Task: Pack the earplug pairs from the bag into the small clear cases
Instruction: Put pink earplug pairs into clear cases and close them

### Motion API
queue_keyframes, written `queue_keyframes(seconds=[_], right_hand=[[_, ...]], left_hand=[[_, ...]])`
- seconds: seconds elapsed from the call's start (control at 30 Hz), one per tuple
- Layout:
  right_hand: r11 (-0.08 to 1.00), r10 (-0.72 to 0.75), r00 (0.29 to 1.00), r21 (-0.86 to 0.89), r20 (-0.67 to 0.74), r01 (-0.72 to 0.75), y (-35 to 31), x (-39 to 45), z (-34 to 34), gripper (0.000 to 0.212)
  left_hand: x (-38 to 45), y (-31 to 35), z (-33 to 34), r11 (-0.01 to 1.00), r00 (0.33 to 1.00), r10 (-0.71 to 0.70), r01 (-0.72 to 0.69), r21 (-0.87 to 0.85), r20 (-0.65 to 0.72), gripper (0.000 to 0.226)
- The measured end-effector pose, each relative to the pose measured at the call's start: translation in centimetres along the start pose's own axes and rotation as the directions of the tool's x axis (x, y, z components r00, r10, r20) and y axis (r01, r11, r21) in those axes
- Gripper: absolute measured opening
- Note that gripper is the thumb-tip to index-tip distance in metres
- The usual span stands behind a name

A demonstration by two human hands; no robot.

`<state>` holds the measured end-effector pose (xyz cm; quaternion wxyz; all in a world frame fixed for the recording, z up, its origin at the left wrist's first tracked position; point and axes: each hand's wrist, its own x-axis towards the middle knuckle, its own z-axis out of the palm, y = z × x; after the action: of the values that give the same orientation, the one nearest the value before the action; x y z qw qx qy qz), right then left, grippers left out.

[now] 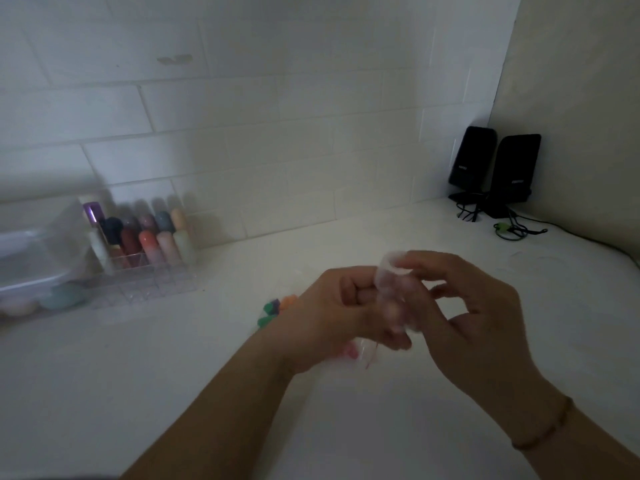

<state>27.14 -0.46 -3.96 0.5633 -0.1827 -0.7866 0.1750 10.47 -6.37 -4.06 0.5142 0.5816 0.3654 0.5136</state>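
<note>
Above the white counter, my left hand (341, 317) and my right hand (464, 306) meet around a small clear case (394, 285). The case stands roughly upright between the fingers of both hands. Blur hides whether its lid is open and what it contains. Behind my left wrist, several coloured earplugs (273, 310), green, orange and purple, lie on the counter. A clear bag (363, 351) with something pink in it shows just below my left hand.
A clear organiser (145, 268) holding several pastel tubes stands at the left against the tiled wall. Translucent plastic containers (31, 265) sit beside it. Two black speakers (491, 168) with trailing cables occupy the far right corner.
</note>
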Motion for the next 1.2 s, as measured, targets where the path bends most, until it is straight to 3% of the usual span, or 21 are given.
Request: queue_keyframes(seconds=[0.1, 0.17, 0.2, 0.27, 0.3, 0.37, 0.5, 0.63, 0.8, 0.87, 0.97, 1.2], right_hand=[[1.000, -0.001, 1.000, 0.014, -0.026, 0.002, 0.4, 0.1, -0.1, 0.012], [0.994, 0.057, 0.998, -0.094, 0.033, -0.054, 1.0, 0.2, -0.2, 0.006], [0.975, 0.125, 0.983, -0.198, 0.132, -0.097, 1.5, 0.1, -0.1, 0.014], [0.909, 0.297, 0.865, -0.396, 0.404, -0.127, 2.1, -0.5, 0.3, 0.016], [0.894, 0.344, 0.793, -0.435, 0.502, -0.112, 2.2, -0.9, 0.6, 0.011], [0.898, 0.372, 0.715, -0.426, 0.592, -0.114, 2.1, -1.6, 1.3, 0.004], [0.904, 0.405, 0.680, -0.381, 0.612, -0.196, 1.9, -1.8, 2.2, 0.006], [0.904, 0.404, 0.676, -0.384, 0.616, -0.190, 1.8, -2.1, 2.5, 0.013], [0.912, 0.335, 0.727, -0.399, 0.600, -0.090, 1.2, -2.7, 3.1, 0.058], [0.909, 0.312, 0.737, -0.415, 0.599, -0.048, 1.0, -2.8, 3.3, 0.051], [0.890, 0.332, 0.728, -0.455, 0.599, -0.031, 0.7, -2.8, 3.4, 0.023], [0.909, 0.360, 0.707, -0.399, 0.609, -0.119, 0.8, -2.7, 3.4, 0.035]], left_hand=[[0.0, 0.7, -2.1, 0.964, 0.978, -0.024, -0.033, -0.265, -0.207, 0.032], [0.0, 1.1, -3.6, 0.912, 0.918, -0.094, -0.076, -0.402, -0.386, 0.026], [0.0, 1.1, -4.1, 0.891, 0.880, -0.145, -0.083, -0.447, -0.453, 0.023], [0.0, 1.1, -4.7, 0.837, 0.820, -0.244, -0.092, -0.539, -0.518, 0.021], [0.0, 1.0, -4.8, 0.812, 0.806, -0.282, -0.088, -0.577, -0.520, 0.021], [0.0, 0.9, -5.0, 0.792, 0.793, -0.336, -0.054, -0.608, -0.508, 0.017], [0.0, 0.9, -5.1, 0.765, 0.801, -0.344, -0.065, -0.641, -0.491, 0.019], [-0.1, 0.8, -5.2, 0.750, 0.793, -0.357, -0.071, -0.658, -0.493, 0.027], [0.1, 0.9, -4.9, 0.793, 0.801, -0.337, -0.042, -0.608, -0.495, 0.045], [0.2, 0.9, -4.9, 0.794, 0.788, -0.348, -0.039, -0.606, -0.507, 0.046], [0.1, 0.8, -4.8, 0.793, 0.774, -0.362, -0.037, -0.608, -0.519, 0.046], [0.2, 0.7, -4.7, 0.794, 0.754, -0.385, -0.024, -0.608, -0.533, 0.046]])
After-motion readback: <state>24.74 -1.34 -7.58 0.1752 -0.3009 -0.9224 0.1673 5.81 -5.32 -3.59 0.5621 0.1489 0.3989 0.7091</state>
